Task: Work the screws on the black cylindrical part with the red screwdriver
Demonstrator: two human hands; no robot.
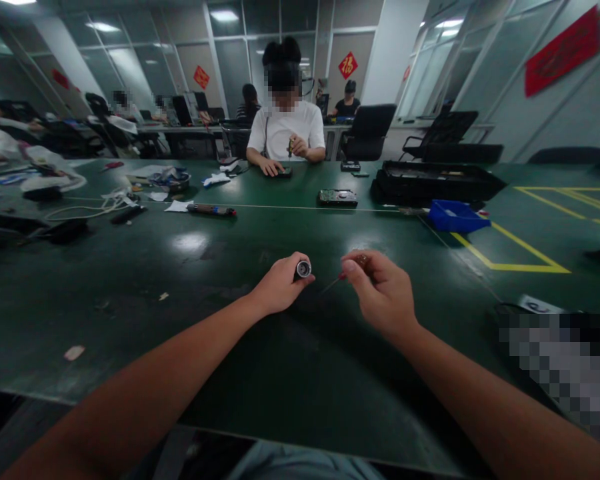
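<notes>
My left hand is closed around a black cylinder with a silver-rimmed end. That round end faces me and looks recessed, with small dark details inside; the rest of the cylinder is hidden by my fingers. Between the thumb and fingers of my right hand is a screwdriver with a reddish, see-through handle. Its thin shaft slants down and left toward the cylinder, and the tip is apart from it. Both hands are above the green table.
Across the table a person in a white shirt handles a small device. A hard drive, a black tray, a blue bin and an electric screwdriver lie ahead. Cables and clutter are at left.
</notes>
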